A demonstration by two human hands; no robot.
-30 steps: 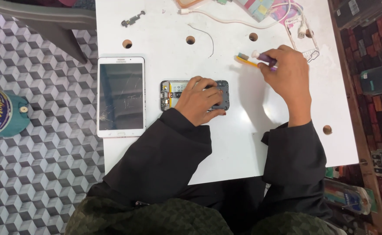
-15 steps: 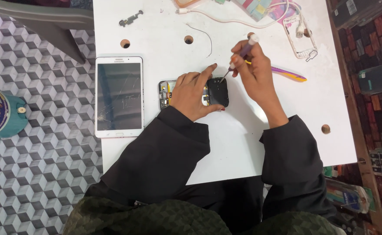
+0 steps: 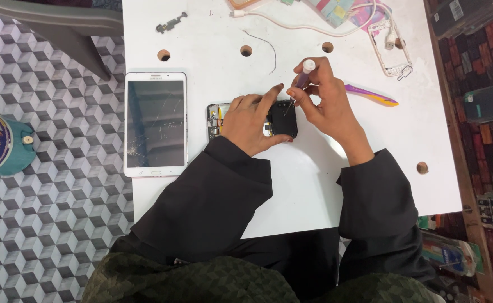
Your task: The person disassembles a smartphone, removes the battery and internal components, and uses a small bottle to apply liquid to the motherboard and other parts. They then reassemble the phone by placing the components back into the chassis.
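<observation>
An opened phone (image 3: 283, 119) with its inner parts showing lies on the white table (image 3: 314, 179). My left hand (image 3: 252, 120) presses flat on the phone and covers its middle. My right hand (image 3: 325, 104) pinches a small screwdriver (image 3: 302, 76) with a white cap, held upright, its tip down on the phone's dark right end. A purple and yellow pry tool (image 3: 370, 94) lies on the table just right of my right hand.
A white tablet (image 3: 155, 123) with a cracked screen lies left of the phone. Cables, a phone frame (image 3: 392, 47) and a coloured pack sit at the far edge. A small metal part (image 3: 170, 23) lies far left. A blue canister (image 3: 2, 143) stands on the patterned floor.
My right hand put down the purple and yellow tool, which now lies on the table, and came left to the phone with the screwdriver. My left hand stayed on the phone.
</observation>
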